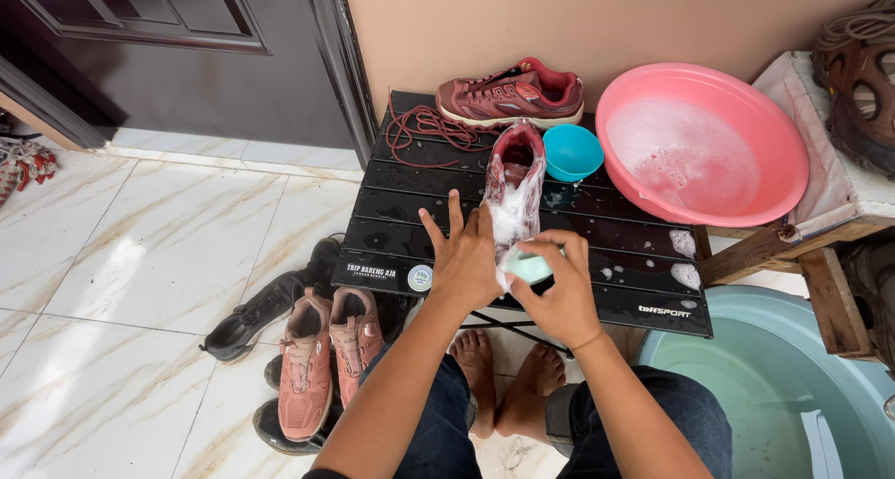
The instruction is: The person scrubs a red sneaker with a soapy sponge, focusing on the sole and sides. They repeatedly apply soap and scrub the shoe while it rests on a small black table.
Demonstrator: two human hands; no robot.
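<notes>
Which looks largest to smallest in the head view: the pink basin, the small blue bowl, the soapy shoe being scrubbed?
1. Pink basin, plainly largest.
2. Soapy shoe, partly hidden by the hands.
3. Blue bowl, smallest.
All three sit about equally far away, so nearness hardly matters.

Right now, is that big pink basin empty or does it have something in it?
Not empty. The pink basin holds white, foamy soapy water covering its bottom.

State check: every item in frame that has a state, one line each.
Soapy shoe: foam-covered, steadied by left hand.
Brush: in right hand, against shoe heel.
Second shoe: unlaced, upright on table.
Laces: loose.
Pink basin: suds inside.
Blue cup: upright.
</notes>
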